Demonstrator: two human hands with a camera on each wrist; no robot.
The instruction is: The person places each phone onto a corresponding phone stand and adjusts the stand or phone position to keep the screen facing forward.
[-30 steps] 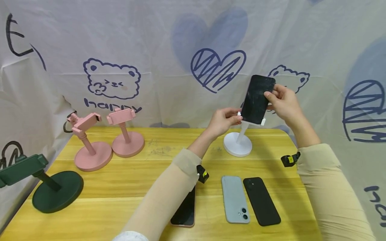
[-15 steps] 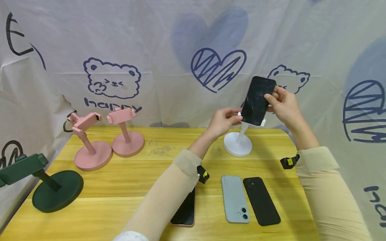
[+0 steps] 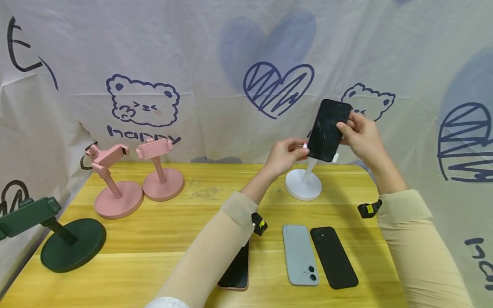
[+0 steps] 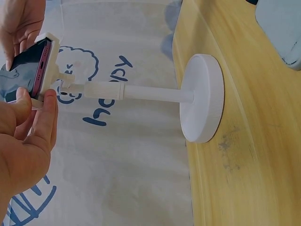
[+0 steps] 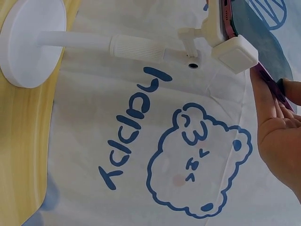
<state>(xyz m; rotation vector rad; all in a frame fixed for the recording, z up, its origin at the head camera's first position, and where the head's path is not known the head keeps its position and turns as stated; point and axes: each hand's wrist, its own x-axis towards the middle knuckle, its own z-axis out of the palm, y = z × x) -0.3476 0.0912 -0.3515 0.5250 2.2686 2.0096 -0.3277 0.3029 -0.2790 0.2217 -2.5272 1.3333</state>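
Phone (image 3: 328, 132) tilted, screen out, in the clamp (image 5: 235, 54) of the white stand (image 3: 303, 186)! Right hand (image 3: 363, 134) pinches its side edge, thumb on the screen; left hand (image 3: 282, 156) grips the clamp's end. Nearer, a pale phone (image 3: 299, 252) and a black phone (image 3: 334, 257) lie side by side.

Beige sleeves (image 3: 417, 239), folded at the cuffs; black wrist cameras (image 3: 369, 209) (each marked yellow); pale grey cloth (image 3: 167, 303) above the left cuff.

Four phones (image 3: 329, 130) (image 3: 300, 255) (image 3: 334, 257) (image 3: 236, 271), two pink stands (image 3: 119, 201) (image 3: 163, 187), one green stand (image 3: 73, 246), one white stand (image 3: 302, 187), two hands (image 3: 284, 157) (image 3: 363, 137), two black wrist devices (image 3: 259, 223) (image 3: 369, 209) and one table (image 3: 173, 239) were counted in all.
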